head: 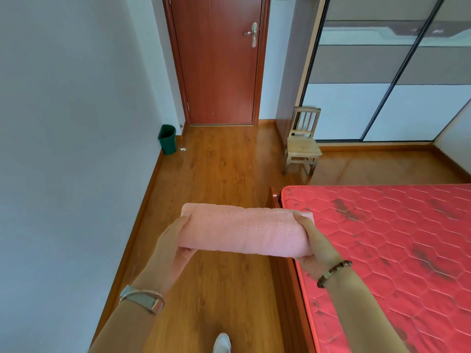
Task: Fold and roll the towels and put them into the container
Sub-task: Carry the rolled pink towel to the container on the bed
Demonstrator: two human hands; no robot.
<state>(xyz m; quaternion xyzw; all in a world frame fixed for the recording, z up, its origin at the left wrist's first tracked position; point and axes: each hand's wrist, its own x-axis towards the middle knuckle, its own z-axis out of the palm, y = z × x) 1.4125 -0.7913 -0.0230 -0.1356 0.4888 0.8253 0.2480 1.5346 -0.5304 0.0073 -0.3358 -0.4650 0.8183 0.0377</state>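
A pink towel (pixel 244 230), rolled into a thick cylinder, hangs in the air in front of me above the wooden floor. My left hand (pixel 173 243) grips its left end, thumb on top and fingers curled underneath. My right hand (pixel 316 248) grips the right end the same way, just over the corner of the red mattress (pixel 397 240). No towel container shows in this view.
The red quilted mattress on a wooden bed frame fills the right side. A small wooden chair (pixel 303 141) stands by the sliding wardrobe (pixel 407 80). A green bin (pixel 167 139) sits in the corner left of the brown door (pixel 219 62). A grey wall runs along the left.
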